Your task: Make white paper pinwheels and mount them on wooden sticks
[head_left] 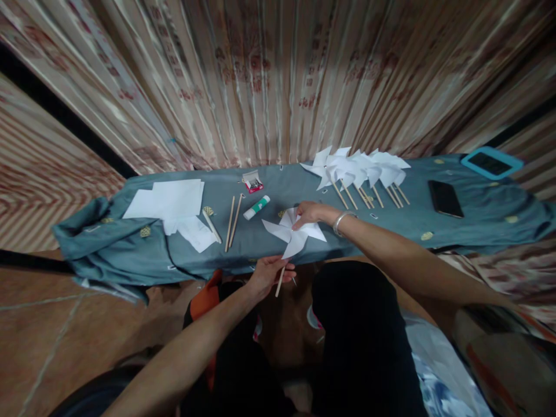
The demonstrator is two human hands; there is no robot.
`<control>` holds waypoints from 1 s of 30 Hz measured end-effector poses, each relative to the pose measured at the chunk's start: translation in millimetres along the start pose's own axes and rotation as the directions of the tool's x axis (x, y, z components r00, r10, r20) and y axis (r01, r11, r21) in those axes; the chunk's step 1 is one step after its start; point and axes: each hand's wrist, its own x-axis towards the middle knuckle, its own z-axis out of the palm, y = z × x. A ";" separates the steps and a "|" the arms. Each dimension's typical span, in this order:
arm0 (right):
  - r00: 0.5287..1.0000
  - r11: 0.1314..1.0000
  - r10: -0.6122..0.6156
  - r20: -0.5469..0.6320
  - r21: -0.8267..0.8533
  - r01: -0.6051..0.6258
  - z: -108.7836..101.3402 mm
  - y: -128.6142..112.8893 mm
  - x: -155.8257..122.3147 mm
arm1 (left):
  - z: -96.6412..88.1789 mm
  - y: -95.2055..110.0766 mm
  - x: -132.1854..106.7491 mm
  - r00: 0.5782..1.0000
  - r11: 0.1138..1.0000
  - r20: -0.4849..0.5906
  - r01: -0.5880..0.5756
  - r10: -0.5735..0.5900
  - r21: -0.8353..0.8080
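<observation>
A white paper pinwheel (290,236) lies at the near edge of the blue-grey cloth (478,223). My left hand (268,274) is closed on its wooden stick (280,282), which points down off the edge. My right hand (307,214), with a bracelet on the wrist, presses pinched fingers onto the pinwheel's centre. A row of several finished white pinwheels (356,169) with sticks lies farther back to the right.
White paper sheets (171,202) lie at the left, beside two loose wooden sticks (232,223), a glue stick (257,207) and a small open red box (253,183). A black phone (445,198) and a blue-cased tablet (490,163) lie at the right. Patterned curtains hang behind.
</observation>
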 end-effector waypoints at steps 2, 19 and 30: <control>1.000 1.000 -0.011 0.014 -0.004 0.011 -1.1 0.2 -1.5 | 0.7 0.7 -0.6 1.000 1.000 0.012 0.008 -0.008 0.016; 0.994 0.997 -0.070 0.079 -0.026 0.072 -2.3 2.4 8.6 | 8.3 2.0 1.1 1.000 0.998 0.005 0.026 -0.026 0.059; 0.991 0.995 -0.103 0.084 0.004 0.103 -3.9 7.3 1.2 | 10.0 4.5 -3.4 1.000 0.999 0.023 0.020 -0.021 0.040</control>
